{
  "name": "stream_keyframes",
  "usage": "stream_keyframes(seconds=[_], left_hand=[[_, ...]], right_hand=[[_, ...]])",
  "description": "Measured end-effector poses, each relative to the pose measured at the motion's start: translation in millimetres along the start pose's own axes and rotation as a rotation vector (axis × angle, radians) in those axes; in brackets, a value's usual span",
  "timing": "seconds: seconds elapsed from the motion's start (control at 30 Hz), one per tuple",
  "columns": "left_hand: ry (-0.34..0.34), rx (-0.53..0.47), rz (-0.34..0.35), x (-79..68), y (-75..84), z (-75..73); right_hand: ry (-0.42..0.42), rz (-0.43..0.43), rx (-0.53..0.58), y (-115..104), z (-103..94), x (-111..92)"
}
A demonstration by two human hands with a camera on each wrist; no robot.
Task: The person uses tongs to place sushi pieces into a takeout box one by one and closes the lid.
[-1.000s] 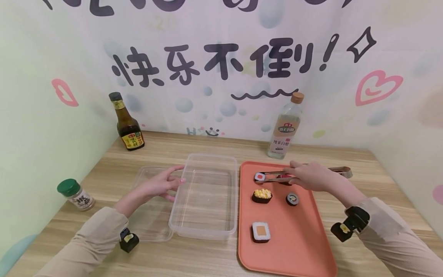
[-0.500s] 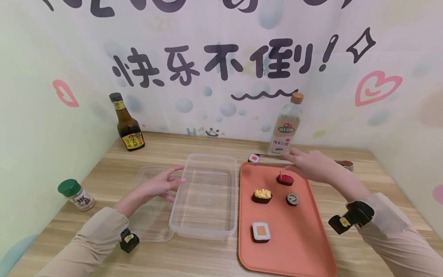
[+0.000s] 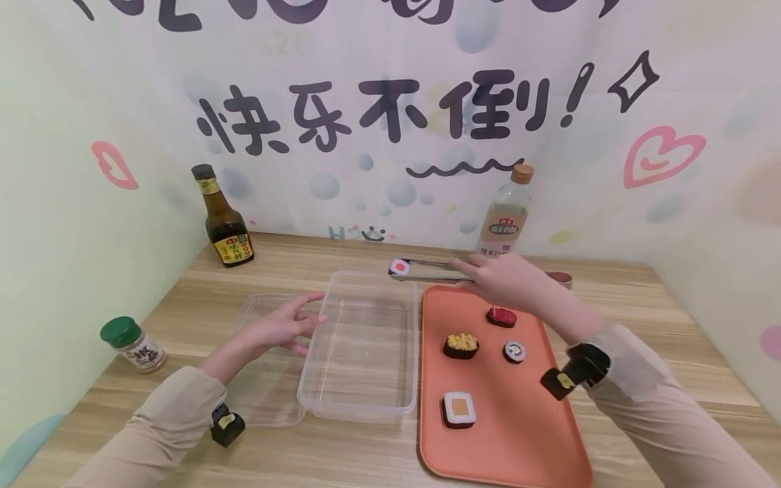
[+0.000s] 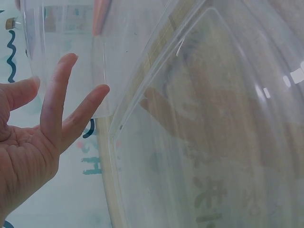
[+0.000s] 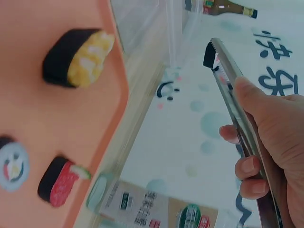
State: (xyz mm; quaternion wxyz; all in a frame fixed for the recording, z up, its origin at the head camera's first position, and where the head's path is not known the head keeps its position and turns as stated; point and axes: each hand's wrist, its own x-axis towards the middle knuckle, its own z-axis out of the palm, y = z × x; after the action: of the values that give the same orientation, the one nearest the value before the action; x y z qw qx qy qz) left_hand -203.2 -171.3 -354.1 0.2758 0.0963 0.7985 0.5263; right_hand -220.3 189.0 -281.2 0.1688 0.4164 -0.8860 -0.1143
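Observation:
My right hand point(image 3: 509, 281) holds metal tongs point(image 3: 427, 270) by their arms. Pinched between the tong tips is a sushi roll piece point(image 3: 399, 267) with a red centre and dark wrap, raised near the far right corner of a clear plastic container point(image 3: 366, 400). In the right wrist view the tongs point(image 5: 232, 90) slant up from the curled fingers, the roll mostly hidden behind one tip. My left hand point(image 3: 287, 324), fingers spread and fairly straight, touches the container's left wall; the left wrist view shows these fingers point(image 4: 57, 95) against the clear plastic.
An orange tray point(image 3: 506, 434) holds a corn-topped sushi point(image 3: 462, 344), a red-topped sushi point(image 3: 502, 316), a small round roll point(image 3: 514, 351) and a square roll point(image 3: 459, 409). A clear lid point(image 3: 268, 400) lies left. Around stand a sauce bottle point(image 3: 228, 230), vinegar bottle point(image 3: 506, 217) and green-capped shaker point(image 3: 134, 344).
My right hand has lifted the roll off the tray with the tongs and carried it left toward the container's far side. The left hand has stayed at the container wall.

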Motion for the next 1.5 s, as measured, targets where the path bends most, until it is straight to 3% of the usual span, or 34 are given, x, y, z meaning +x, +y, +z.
stream_keyframes(seconds=[0.17,0.33,0.53,0.87,1.2,1.4,1.5], left_hand=[[0.012,0.009,-0.019,-0.2,-0.4,-0.5],[0.018,0.007,-0.024,-0.7,0.2,-0.9],[0.017,-0.008,-0.019,-0.9,0.8,0.2],[0.012,-0.048,-0.014,3.0,-4.4,-0.5],[0.012,-0.046,-0.01,2.9,-3.9,-0.3],[0.015,-0.032,-0.018,1.6,-1.8,0.8],[0.018,-0.025,-0.028,0.6,-1.3,0.2]], right_hand=[[0.011,-0.087,0.003,-16,6.7,27],[-0.054,-0.147,-0.008,-33,13.6,54],[-0.198,-0.156,-0.001,-48,22.5,82],[-0.283,-0.152,-0.036,-53,34.2,102],[-0.248,-0.132,0.022,-45,34.9,92],[-0.14,-0.055,0.128,-20,28.7,58],[-0.134,0.017,0.194,-3,24.8,34]])
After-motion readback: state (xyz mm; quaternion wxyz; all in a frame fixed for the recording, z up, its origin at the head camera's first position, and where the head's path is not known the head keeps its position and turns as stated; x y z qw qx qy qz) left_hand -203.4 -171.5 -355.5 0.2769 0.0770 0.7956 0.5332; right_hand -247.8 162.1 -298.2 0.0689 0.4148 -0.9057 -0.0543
